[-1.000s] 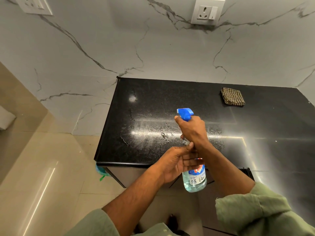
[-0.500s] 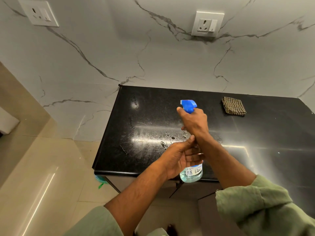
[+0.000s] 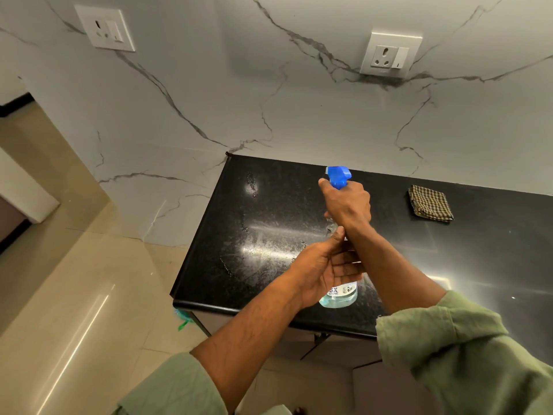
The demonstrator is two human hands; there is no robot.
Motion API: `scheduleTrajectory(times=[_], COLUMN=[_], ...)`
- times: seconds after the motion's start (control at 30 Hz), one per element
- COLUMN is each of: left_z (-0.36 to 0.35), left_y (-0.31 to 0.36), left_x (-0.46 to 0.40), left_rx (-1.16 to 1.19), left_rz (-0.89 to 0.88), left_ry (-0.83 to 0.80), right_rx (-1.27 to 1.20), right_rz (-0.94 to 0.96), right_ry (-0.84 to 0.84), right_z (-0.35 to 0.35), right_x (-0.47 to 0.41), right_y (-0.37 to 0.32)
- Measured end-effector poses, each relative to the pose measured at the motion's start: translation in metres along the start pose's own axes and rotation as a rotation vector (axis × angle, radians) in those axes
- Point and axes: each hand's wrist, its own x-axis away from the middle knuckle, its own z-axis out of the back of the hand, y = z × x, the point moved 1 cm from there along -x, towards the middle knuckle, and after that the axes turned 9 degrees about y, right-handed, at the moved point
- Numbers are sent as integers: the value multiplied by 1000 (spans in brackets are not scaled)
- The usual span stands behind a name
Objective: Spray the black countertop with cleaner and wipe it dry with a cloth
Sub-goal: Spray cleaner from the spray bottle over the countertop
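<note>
The right hand point(image 3: 347, 205) is wrapped around the neck of the spray bottle point(image 3: 339, 292), just below its blue trigger head point(image 3: 338, 176), with the index finger extended toward the front of that head. The left hand point(image 3: 324, 269) is closed around the bottle's body from the left, thumb raised against the right wrist, fingers across the label. The bottle stands roughly upright above the near part of the countertop point(image 3: 269, 205); whether its base touches the surface cannot be told. Pale blue liquid fills the visible lower part, below a label reading "5X SHINE".

The black countertop carries a wide patch of fine droplets and a few larger beads left of the bottle, catching bright reflections. A folded checked cloth point(image 3: 431, 202) lies flat on the countertop, to the right of the right hand and apart from it, near the back edge.

Both forearms emerge from rolled green sleeves point(image 3: 454, 348). Behind the countertop rises a white marble-patterned wall point(image 3: 299, 115) with dark veins, bearing two socket plates: one at upper left point(image 3: 104, 27), one at upper right point(image 3: 390, 54). Beige floor tiles point(image 3: 74, 310) extend to the left, and a small green object point(image 3: 183, 320) shows under the countertop's near left corner.
</note>
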Motion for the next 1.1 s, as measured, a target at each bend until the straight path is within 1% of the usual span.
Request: scheduleTrajectory(times=[0.33, 0.57, 0.73, 1.1], left_z=[-13, -36, -49, -61], left_y=[4, -4, -12, -32], left_x=[-5, -10, -10, 1], left_rx=[11, -43, -102, -186], left_rz=[13, 58, 85, 109], left_ry=[-43, -111, -127, -183], right_rx=[-72, -34, 19, -3], right_rz=[-23, -58, -68, -129], right_ry=[130, 233, 264, 312], right_z=[14, 38, 53, 77], right_x=[-13, -24, -27, -10], right_y=[4, 25, 41, 65])
